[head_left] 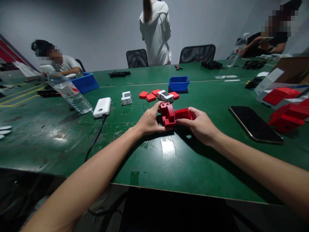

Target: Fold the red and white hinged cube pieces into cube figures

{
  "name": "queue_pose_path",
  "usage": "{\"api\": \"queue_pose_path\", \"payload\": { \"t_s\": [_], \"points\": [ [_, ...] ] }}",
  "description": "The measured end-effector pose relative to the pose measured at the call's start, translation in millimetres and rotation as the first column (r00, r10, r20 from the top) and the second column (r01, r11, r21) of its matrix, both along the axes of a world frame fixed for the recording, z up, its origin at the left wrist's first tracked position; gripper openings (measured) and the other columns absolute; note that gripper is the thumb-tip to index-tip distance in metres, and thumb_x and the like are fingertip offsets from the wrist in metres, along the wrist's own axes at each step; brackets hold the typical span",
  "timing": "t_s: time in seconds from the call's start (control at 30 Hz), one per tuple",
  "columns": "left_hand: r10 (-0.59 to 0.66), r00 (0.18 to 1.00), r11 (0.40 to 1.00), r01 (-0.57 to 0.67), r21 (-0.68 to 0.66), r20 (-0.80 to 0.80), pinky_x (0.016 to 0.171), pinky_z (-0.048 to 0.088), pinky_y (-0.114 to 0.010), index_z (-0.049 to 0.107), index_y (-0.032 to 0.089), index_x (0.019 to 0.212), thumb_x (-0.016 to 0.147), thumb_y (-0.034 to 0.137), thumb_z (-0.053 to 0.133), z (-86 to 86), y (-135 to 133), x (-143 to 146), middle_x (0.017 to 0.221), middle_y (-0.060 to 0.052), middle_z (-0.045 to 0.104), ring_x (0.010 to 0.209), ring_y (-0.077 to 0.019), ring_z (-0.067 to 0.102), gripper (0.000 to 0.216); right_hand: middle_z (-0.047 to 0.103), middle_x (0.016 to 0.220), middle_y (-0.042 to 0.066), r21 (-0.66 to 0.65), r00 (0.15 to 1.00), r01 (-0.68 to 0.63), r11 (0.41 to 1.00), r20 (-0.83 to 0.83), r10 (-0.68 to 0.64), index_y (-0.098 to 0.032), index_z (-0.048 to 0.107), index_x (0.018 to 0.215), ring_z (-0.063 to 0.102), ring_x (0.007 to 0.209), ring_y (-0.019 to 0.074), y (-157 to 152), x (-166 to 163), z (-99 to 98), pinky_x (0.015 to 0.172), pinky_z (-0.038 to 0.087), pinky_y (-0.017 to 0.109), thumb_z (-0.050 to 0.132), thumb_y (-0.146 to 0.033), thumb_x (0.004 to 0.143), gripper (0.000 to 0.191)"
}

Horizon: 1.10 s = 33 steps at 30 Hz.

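My left hand (151, 120) is closed around a red bracket-like plastic part (168, 113) with a curved middle and small holes. From the other side, my right hand (201, 125) pinches a longer red plastic piece (182, 114) between thumb and fingers. The two red pieces meet just above the table; whether they are joined I cannot tell. Beyond my hands lie several small red blocks (151, 97) and a white angled part (167, 97). Another white notched part (126, 99) stands a little to their left.
A white power bank (102, 107) with a black cable and a tilted water bottle (70, 91) are on the left. Behind the blocks stands a blue bin (179, 84). A phone (254, 123) and more red parts (288, 112) lie right. Three people are beyond the green table (154, 170).
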State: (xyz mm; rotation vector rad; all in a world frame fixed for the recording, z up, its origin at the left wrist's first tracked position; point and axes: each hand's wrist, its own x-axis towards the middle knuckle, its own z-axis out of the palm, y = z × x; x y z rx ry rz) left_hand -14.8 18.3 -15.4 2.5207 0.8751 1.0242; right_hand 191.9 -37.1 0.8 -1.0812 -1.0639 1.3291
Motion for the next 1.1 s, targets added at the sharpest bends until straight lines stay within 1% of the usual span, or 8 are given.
{"api": "queue_pose_path", "payload": {
  "t_s": [0.23, 0.43, 0.6, 0.7, 0.83, 0.93, 1.03, 1.1],
  "points": [
    [-0.002, 1.0, 1.0, 0.002, -0.006, 0.001, 0.1, 0.052, -0.05, 0.038, 0.018, 0.136, 0.063, 0.045, 0.084, 0.9, -1.0, 0.1, 0.131, -0.018, 0.061, 0.117, -0.0332, 0.064, 0.09, 0.068, 0.072, -0.001, 0.006, 0.999, 0.03, 1.0, -0.022, -0.03, -0.016, 0.07, 0.087, 0.052, 0.056, 0.0084, 0.7, -0.8, -1.7, 0.054, 0.037, 0.025, 0.089, -0.031, 0.057, 0.038],
    [0.006, 1.0, 1.0, -0.006, -0.014, -0.002, 0.101, 0.051, -0.049, 0.038, 0.018, 0.136, 0.062, 0.044, 0.084, 0.9, -0.2, -0.2, 0.133, -0.018, 0.06, 0.119, -0.0335, 0.062, 0.092, 0.069, 0.072, 0.0, -0.038, 0.996, 0.002, 0.999, -0.092, -0.006, -0.016, 0.07, 0.079, 0.058, 0.058, 0.0097, 1.6, -2.2, 1.7, 0.056, 0.041, 0.025, 0.083, -0.019, 0.055, 0.028],
    [-0.005, 1.0, 1.0, 0.005, -0.012, 0.006, 0.099, 0.052, -0.049, 0.039, 0.018, 0.135, 0.062, 0.045, 0.084, 1.2, -0.3, 0.4, 0.13, -0.018, 0.062, 0.117, -0.0327, 0.064, 0.09, 0.073, 0.077, 0.0, -0.039, 0.99, -0.008, 0.999, -0.142, 0.003, -0.019, 0.071, 0.082, 0.065, 0.069, 0.0129, 2.2, -2.9, 1.7, 0.065, 0.049, 0.026, 0.074, -0.008, 0.052, 0.032],
    [-0.009, 1.0, 1.0, 0.009, -0.011, 0.013, 0.099, 0.053, -0.049, 0.039, 0.018, 0.135, 0.063, 0.045, 0.083, 0.9, -0.4, 0.2, 0.131, -0.018, 0.061, 0.117, -0.0325, 0.064, 0.089, 0.075, 0.085, 0.0, -0.036, 0.987, -0.02, 0.999, -0.162, 0.014, -0.021, 0.073, 0.089, 0.069, 0.079, 0.0153, 1.6, -3.3, 1.5, 0.078, 0.054, 0.03, 0.072, -0.003, 0.051, 0.042],
    [-0.006, 1.0, 1.0, 0.006, -0.013, 0.006, 0.101, 0.052, -0.05, 0.039, 0.019, 0.136, 0.063, 0.046, 0.084, 0.5, -0.3, -0.3, 0.132, -0.017, 0.061, 0.119, -0.0326, 0.063, 0.09, 0.077, 0.095, 0.001, -0.032, 0.985, -0.034, 0.999, -0.171, 0.028, -0.024, 0.074, 0.093, 0.07, 0.092, 0.0186, 1.8, -2.7, 2.9, 0.095, 0.054, 0.037, 0.07, -0.001, 0.052, 0.047],
    [-0.002, 1.0, 1.0, 0.002, -0.008, 0.003, 0.103, 0.051, -0.05, 0.039, 0.02, 0.137, 0.063, 0.046, 0.083, 0.7, -0.4, -0.3, 0.133, -0.017, 0.06, 0.12, -0.0325, 0.063, 0.089, 0.077, 0.096, 0.003, -0.055, 0.985, -0.003, 0.998, -0.173, -0.007, -0.023, 0.075, 0.087, 0.069, 0.101, 0.0222, 4.0, -0.3, 4.0, 0.102, 0.052, 0.041, 0.069, -0.006, 0.059, 0.034],
    [-0.006, 1.0, 1.0, 0.006, -0.009, 0.006, 0.102, 0.051, -0.051, 0.039, 0.019, 0.137, 0.064, 0.045, 0.083, 1.0, -0.6, 0.1, 0.133, -0.017, 0.061, 0.119, -0.0327, 0.063, 0.089, 0.077, 0.098, 0.005, -0.081, 0.983, 0.043, 0.996, -0.172, -0.057, -0.021, 0.075, 0.08, 0.067, 0.108, 0.0228, 6.9, 3.2, 3.3, 0.105, 0.051, 0.038, 0.069, -0.017, 0.07, 0.012],
    [-0.008, 1.0, 1.0, 0.008, -0.013, 0.008, 0.101, 0.052, -0.051, 0.039, 0.018, 0.136, 0.064, 0.044, 0.083, 0.9, -0.7, 0.2, 0.132, -0.017, 0.061, 0.118, -0.0328, 0.063, 0.088, 0.076, 0.097, 0.006, -0.09, 0.985, 0.046, 0.995, -0.164, -0.06, -0.021, 0.075, 0.081, 0.069, 0.105, 0.0221, 8.4, 4.7, 1.5, 0.103, 0.053, 0.036, 0.071, -0.019, 0.073, 0.01]
  ]
}}
